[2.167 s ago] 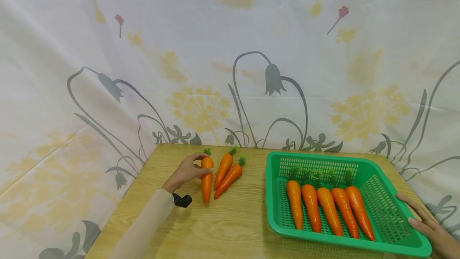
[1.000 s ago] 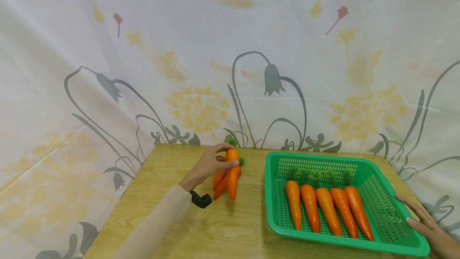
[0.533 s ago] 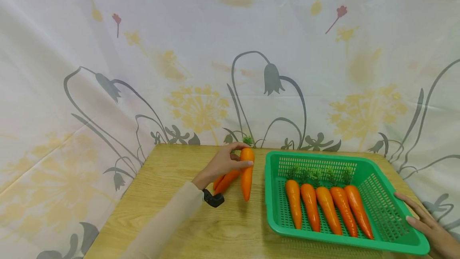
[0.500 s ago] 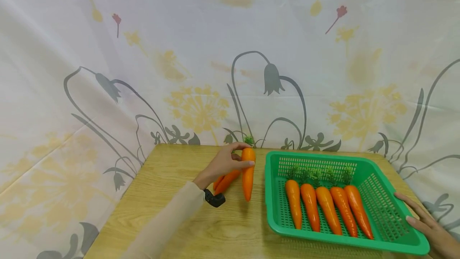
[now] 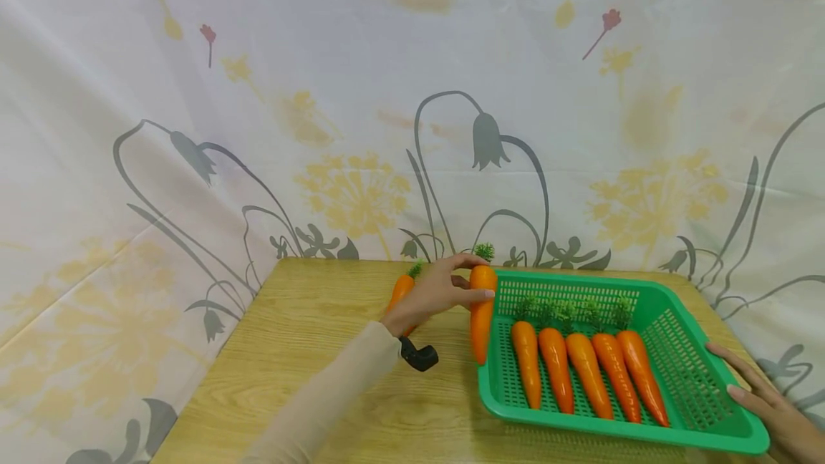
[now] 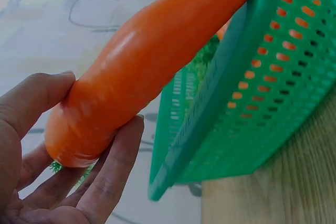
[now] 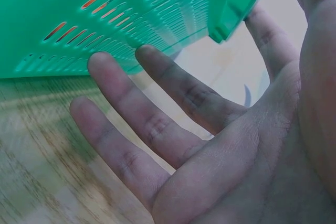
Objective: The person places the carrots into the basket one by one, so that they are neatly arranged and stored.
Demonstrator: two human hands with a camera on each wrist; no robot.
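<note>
My left hand (image 5: pixel 441 292) pinches an orange carrot (image 5: pixel 482 310) near its thick, green-topped end, thumb on one side and fingers on the other. The carrot points downward, its tip at the left rim of the green basket (image 5: pixel 580 427); the left wrist view shows the tip against or just over that rim. Several carrots (image 5: pixel 559 371) lie side by side inside, tops toward the back wall. At the basket's right edge rests my right hand (image 5: pixel 770 403), thumb and a finger on the rim. In the right wrist view its other fingers (image 7: pixel 142 119) extend, spread, beneath the basket's side.
Another carrot (image 5: pixel 401 292) lies on the wooden table (image 5: pixel 309 321) behind my left wrist; the one beside it is mostly hidden. A black wrist device (image 5: pixel 419 356) sits on the left sleeve. A flower-printed cloth (image 5: pixel 361 127) stands at the table's back edge.
The left hand has lifted the leftmost table carrot and carried it right, past the other carrots, to the basket's left rim. Right hand and basket stay nearly still.
</note>
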